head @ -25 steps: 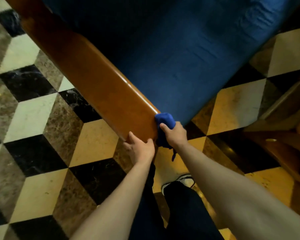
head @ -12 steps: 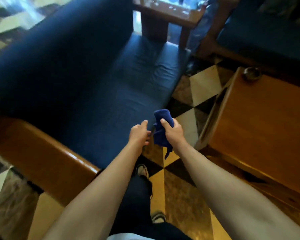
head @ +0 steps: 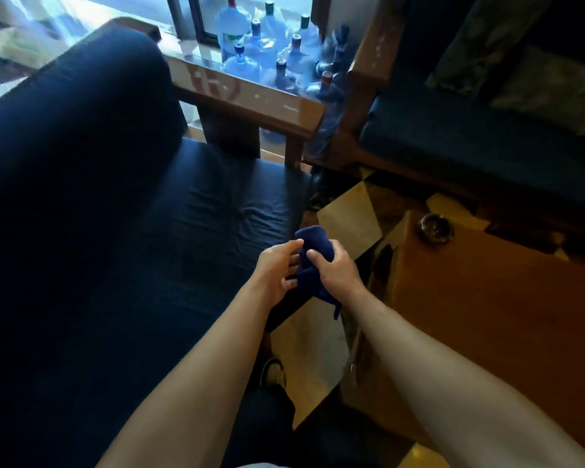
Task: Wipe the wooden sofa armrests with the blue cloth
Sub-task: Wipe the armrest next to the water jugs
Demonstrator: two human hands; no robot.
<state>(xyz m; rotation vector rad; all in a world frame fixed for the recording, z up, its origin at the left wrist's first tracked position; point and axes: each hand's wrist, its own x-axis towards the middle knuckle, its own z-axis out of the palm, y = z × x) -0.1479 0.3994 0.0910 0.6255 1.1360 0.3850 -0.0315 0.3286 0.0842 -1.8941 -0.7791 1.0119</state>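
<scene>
**Inspector:** Report the cloth and your 2 hands.

**Me:** My right hand is clenched around the blue cloth, thumb across its front. The cloth is bunched; a rounded fold stands above my knuckles and 1 thin tail hangs below my wrist. My left hand is just beside it, fingers half curled and touching the cloth's left side. Whether that hand grips or only rests against the fabric, I cannot tell.

**Inspector:** Position relative to the sofa?

**Me:** Both hands hang in the air above the front edge of the blue seat cushion. The cloth touches no wood. The far wooden armrest lies well apart, beyond the cushion, its glossy top catching window light. The backrest cushion fills the left side.

**Inspector:** Edges and room to move?

**Me:** To my right stands a wooden coffee table, its near corner close to my right forearm. A dark round dish, probably an ashtray, sits on its far corner. Between sofa and table runs a narrow strip of patterned tile floor, with my shoe on it. Beyond the armrest, large water bottles cluster by the window. A second blue-cushioned sofa occupies the upper right.
</scene>
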